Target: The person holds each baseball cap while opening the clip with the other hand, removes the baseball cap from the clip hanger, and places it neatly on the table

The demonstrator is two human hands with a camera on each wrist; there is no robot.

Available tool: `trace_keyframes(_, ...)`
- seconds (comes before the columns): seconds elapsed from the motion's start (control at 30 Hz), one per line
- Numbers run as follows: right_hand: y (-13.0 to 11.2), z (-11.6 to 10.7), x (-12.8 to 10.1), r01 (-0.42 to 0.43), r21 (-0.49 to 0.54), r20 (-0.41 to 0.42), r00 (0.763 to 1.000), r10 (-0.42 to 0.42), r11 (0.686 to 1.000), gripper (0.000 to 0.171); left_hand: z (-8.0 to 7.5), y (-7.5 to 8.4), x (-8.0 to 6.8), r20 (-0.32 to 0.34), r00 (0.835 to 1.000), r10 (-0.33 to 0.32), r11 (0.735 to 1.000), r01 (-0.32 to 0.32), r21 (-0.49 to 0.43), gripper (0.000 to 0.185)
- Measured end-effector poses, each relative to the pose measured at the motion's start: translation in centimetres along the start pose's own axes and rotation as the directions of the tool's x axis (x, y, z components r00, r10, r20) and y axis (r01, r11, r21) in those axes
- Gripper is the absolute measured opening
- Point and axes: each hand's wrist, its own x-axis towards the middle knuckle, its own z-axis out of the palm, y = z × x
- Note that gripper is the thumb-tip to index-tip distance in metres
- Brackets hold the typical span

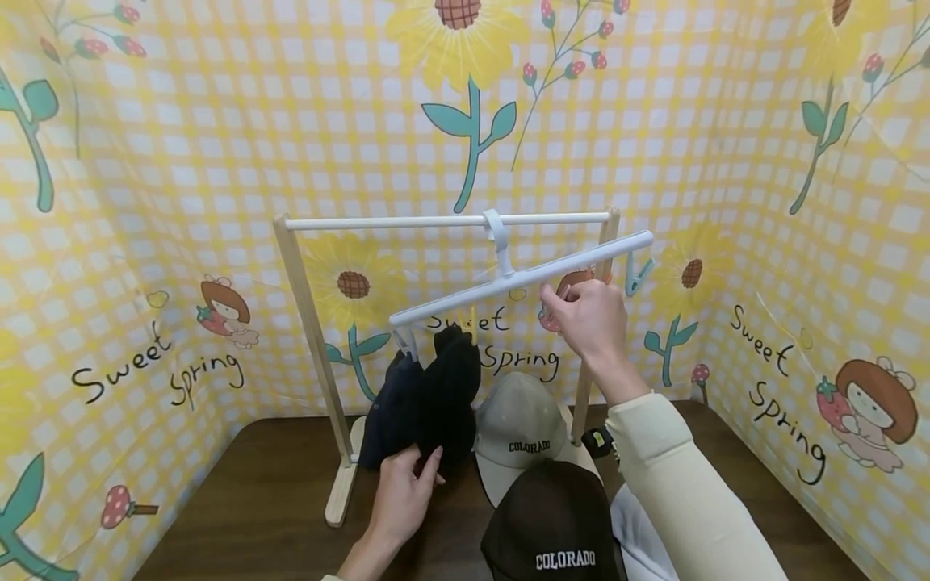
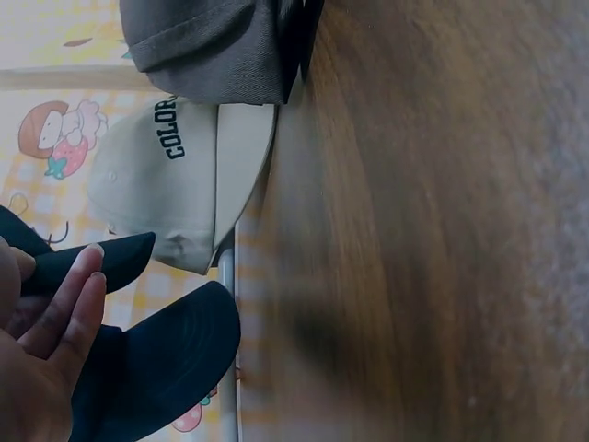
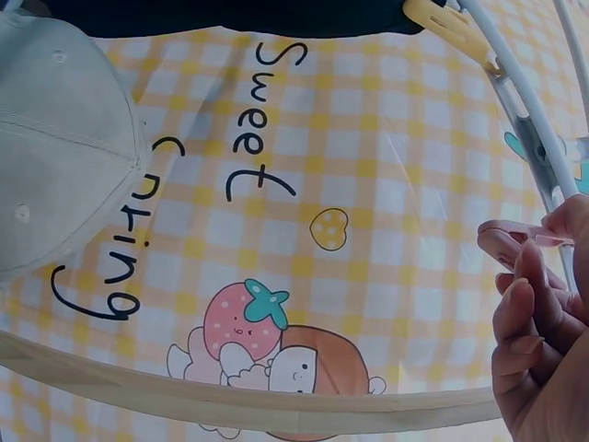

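Observation:
A white clip hanger (image 1: 523, 278) hangs by its hook from the rail, tilted down to the left. At its low end are a navy cap (image 1: 388, 411) under a pale clip (image 1: 408, 343) and a black cap (image 1: 446, 403) under a yellow clip (image 3: 451, 32). My left hand (image 1: 407, 492) pinches the brim (image 2: 124, 262) of the black cap from below. Near the hanger's higher side, my right hand (image 1: 592, 319) pinches a pink clip (image 3: 511, 241) between thumb and fingers. A blue clip (image 1: 638, 276) dangles at the right end.
The wooden rack (image 1: 312, 339) with a white rail (image 1: 385, 222) stands on a brown table (image 1: 240, 500). A light grey Colorado cap (image 1: 512, 424), a dark brown Colorado cap (image 1: 552, 524) and a partly hidden white cap (image 1: 635, 524) lie right. Patterned cloth (image 1: 218, 121) surrounds the table.

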Motion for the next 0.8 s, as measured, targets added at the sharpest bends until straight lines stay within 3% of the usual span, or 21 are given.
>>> trace_keyframes(0.37, -0.6, 0.0, -0.7, -0.008, -0.093, 0.039, 0.999, 0.012, 0.996, 0.055, 0.0, 0.2, -0.1, 0.018, 1.0, -0.005, 1.0, 0.004, 0.011, 0.034)
trace_keyframes(0.5, -1.0, 0.6, -1.3, 0.09, -0.136, 0.076, 0.994, -0.08, 0.987, 0.06, 0.0, 0.3, -0.1, 0.017, 1.0, -0.004, 1.0, 0.003, 0.021, 0.033)
trace_keyframes(0.63, -1.5, 1.5, -1.7, 0.203, -0.106, 0.115, 0.975, -0.191, 0.973, 0.056, 0.0, 0.5, -0.2, 0.025, 1.0, -0.002, 1.0, 0.001, 0.018, 0.033)
trace_keyframes(0.8, -2.5, 2.7, -1.9, 0.24, -0.006, 0.189, 0.954, -0.234, 0.971, 0.035, 0.0, 0.7, -0.1, 0.043, 0.999, -0.007, 1.0, 0.007, 0.003, 0.033)
